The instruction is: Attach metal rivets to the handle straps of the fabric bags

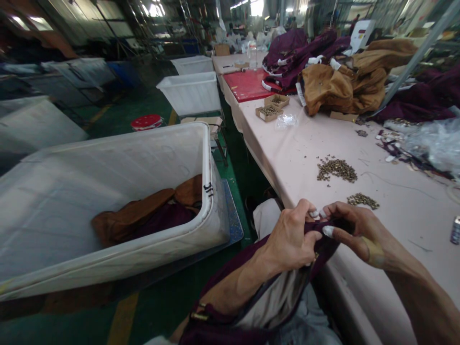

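A dark purple bag (pixel 224 279) with a pale lining lies across my lap, its edge raised near the table. My left hand (pixel 293 237) pinches that edge between thumb and fingers. Facing it, my right hand (pixel 354 232) grips the same edge, with white wrapping on fingertips and a tan band at the thumb's base. Whether a small part sits between the fingertips cannot be made out. Just beyond my hands, two piles of small brass-coloured metal pieces (pixel 337 170) (pixel 362 201) lie on the pale table (pixel 287 163).
A large white bin (pixel 212 191) on the left holds brown and purple bags (pixel 134 215). Small boxes of metal pieces (pixel 269 112), brown bags (pixel 327 88) and purple bags (pixel 287 48) lie farther along the table. A red stool (pixel 146 121) stands behind the bin.
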Demonstrator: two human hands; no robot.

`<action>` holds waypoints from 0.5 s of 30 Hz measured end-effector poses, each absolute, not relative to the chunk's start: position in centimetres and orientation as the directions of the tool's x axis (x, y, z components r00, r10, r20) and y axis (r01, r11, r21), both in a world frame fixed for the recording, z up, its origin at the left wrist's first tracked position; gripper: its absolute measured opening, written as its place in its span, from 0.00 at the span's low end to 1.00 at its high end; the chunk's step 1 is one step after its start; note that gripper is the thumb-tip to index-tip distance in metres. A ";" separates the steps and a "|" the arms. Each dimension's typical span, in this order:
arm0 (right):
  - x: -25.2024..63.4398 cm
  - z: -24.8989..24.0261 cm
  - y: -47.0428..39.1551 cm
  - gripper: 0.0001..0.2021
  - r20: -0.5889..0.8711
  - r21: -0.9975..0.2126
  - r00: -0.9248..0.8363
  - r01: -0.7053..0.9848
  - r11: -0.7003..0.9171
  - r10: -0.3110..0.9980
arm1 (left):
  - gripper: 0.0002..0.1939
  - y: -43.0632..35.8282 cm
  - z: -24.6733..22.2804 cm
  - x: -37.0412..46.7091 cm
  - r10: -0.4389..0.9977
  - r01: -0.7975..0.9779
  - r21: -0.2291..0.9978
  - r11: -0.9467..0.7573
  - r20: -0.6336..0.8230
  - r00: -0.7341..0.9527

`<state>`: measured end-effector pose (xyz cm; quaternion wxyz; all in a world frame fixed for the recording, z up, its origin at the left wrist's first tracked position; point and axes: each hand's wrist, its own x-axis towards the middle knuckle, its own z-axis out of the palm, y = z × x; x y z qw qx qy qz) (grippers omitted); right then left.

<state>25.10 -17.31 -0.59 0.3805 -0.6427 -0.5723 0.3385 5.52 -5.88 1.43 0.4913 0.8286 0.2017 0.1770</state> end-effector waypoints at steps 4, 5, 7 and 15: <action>26.1 -0.6 -17.4 0.11 -0.041 -0.910 0.111 0.405 -0.083 0.993 | 0.23 -4.0 1.5 4.6 0.412 0.203 0.859 -0.471 0.011 0.911; 26.4 -0.5 -17.5 0.12 -0.055 -0.915 0.109 0.392 -0.094 0.993 | 0.24 -3.4 1.5 4.2 0.394 0.239 0.842 -0.484 -0.034 0.919; 26.9 -0.2 -17.7 0.14 -0.076 -0.929 0.093 0.355 -0.104 0.993 | 0.22 -2.1 1.4 3.0 0.375 0.315 0.822 -0.475 -0.135 0.917; 27.3 1.2 -18.3 0.17 -0.071 -0.957 0.002 0.283 -0.068 0.997 | 0.21 0.4 1.2 -3.2 0.246 0.357 0.930 -0.088 -0.327 0.912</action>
